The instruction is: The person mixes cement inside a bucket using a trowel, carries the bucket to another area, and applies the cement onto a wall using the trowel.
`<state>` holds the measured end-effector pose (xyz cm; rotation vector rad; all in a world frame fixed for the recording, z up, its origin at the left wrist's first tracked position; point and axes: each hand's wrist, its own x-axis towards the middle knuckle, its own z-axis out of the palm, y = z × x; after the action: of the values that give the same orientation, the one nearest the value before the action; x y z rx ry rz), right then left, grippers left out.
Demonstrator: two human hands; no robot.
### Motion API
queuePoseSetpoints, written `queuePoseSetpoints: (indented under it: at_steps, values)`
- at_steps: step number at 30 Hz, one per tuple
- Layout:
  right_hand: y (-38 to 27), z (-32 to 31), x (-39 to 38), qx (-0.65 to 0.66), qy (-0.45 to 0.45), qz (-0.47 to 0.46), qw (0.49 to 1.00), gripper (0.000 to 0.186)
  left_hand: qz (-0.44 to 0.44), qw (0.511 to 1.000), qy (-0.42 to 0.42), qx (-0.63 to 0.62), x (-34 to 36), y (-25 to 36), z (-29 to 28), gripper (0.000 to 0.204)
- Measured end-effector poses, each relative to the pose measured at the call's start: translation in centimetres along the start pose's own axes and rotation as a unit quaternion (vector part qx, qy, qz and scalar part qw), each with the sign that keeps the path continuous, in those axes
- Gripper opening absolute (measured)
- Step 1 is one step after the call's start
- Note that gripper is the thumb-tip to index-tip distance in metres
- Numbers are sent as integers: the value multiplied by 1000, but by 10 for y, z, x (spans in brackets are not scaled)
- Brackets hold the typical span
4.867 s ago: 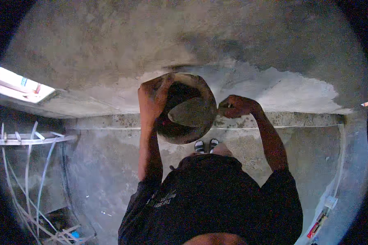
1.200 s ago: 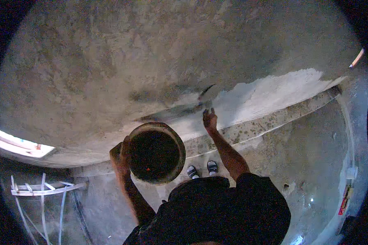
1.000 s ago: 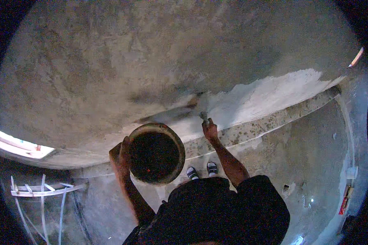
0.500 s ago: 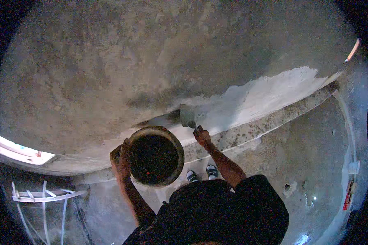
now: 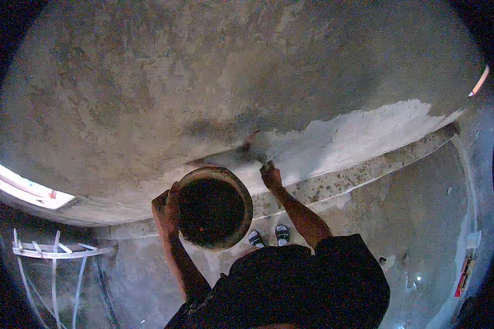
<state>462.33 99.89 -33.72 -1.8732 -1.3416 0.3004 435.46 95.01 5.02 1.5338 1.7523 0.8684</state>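
My left hand (image 5: 167,208) grips the rim of a round dark bucket (image 5: 211,205), which is tipped toward me, its inside dark. My right hand (image 5: 270,176) is closed on the handle of a flat trowel (image 5: 256,152), blurred against the wall at the upper right of the bucket. The trowel lies over a dark smudged area beside a lighter patch of plaster (image 5: 368,137). The rest of the wall (image 5: 219,71) is rough, mottled grey.
A speckled concrete ledge (image 5: 335,183) runs along the wall's foot. My sandalled feet (image 5: 281,233) stand below it. At the left are a bright opening (image 5: 22,183) and a rack of pale strips (image 5: 57,252). A red-and-tan object (image 5: 464,274) lies at the right edge.
Since the oldest frame, the bucket has moved down and left, and the trowel is out on the wall. Over the last second my right hand has shifted leftward with the trowel.
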Motion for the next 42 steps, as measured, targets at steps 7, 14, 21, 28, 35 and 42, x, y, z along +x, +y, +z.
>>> queuePoseSetpoints:
  at_steps: [7, 14, 21, 28, 35, 42]
  values:
    - [-5, -63, -21, 5, 22, -162, 987, 23, 59, 997, 40, -7, -7, -17, 9, 45]
    - [-45, -219, -7, -18, -99, -151, 983, 34, -3, 1000, 20, 13, 4, -57, 5, 47]
    - [-138, -330, 21, -111, -376, -239, 888, 35, -1, 995, 84, -56, -6, -62, 14, 43]
    - [-224, -280, 18, -233, -435, -339, 801, 36, 112, 989, 0, -100, -6, -44, -12, 31]
    - [-284, -153, -15, -239, -386, -304, 837, 22, 145, 983, -12, -110, 8, -66, -31, 24]
    - [-293, -38, -33, 17, -293, -363, 884, 15, 216, 972, 17, -87, 27, -94, -65, 22]
